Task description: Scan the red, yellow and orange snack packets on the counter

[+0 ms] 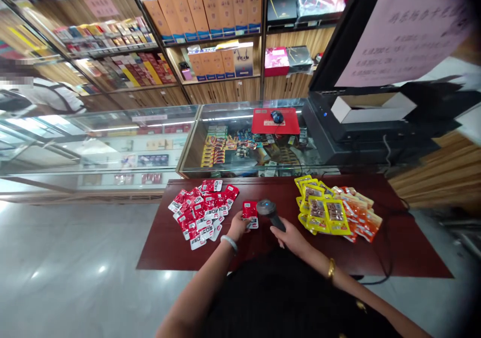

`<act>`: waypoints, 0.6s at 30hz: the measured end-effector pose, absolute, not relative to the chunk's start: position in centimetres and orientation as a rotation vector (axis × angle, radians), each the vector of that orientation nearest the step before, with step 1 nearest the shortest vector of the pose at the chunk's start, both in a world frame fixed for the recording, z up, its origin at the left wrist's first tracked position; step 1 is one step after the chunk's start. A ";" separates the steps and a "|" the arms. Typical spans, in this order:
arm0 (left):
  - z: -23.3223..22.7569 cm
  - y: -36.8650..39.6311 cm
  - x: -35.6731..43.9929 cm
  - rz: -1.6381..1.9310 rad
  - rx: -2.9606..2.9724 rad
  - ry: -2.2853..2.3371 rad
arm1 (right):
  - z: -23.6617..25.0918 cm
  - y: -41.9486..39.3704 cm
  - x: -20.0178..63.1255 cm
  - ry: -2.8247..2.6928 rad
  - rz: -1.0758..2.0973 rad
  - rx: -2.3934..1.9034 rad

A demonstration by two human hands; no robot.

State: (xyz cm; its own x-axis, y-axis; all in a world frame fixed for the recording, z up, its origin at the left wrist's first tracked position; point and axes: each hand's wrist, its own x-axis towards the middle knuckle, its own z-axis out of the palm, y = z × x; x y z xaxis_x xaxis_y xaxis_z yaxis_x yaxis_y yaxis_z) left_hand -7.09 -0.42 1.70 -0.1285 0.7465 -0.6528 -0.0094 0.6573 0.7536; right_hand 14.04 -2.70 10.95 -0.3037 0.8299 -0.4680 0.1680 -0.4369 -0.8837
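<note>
My left hand (239,227), with a pale bangle at the wrist, is closed on the edge of a red and white snack packet (249,210) above the dark red table. My right hand (292,237) grips the handle of a grey barcode scanner (267,208), whose head is tilted toward that packet, close beside it. A small blue light glows on top of the scanner. To the left lies a loose heap of red and white packets (205,209). On the right, yellow packets (322,208) overlap a pile of orange and white packets (363,215).
The dark red table (165,250) stands against a glass display counter (233,165). A mouse (277,116) rests on a red mat (263,122). A monitor with a pink notice (391,37) and an open white box (372,112) are at right. A person (56,95) is far left.
</note>
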 end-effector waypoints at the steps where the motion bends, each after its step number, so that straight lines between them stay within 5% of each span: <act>1: 1.8 -0.3 -6.8 0.724 0.633 1.563 | 11.1 -2.6 14.2 -1.282 1.795 -1.447; 18: 0.8 2.9 -2.7 0.613 0.736 1.477 | 10.1 -1.4 16.5 -1.224 1.823 -1.442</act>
State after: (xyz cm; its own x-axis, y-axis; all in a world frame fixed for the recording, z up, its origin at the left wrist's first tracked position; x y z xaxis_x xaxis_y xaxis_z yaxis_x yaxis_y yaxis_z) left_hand -2.69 2.93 0.75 0.0195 0.7589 -0.6510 0.0743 0.6482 0.7579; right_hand 16.49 -1.43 10.06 -0.3070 0.8200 -0.4831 0.1367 -0.4643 -0.8751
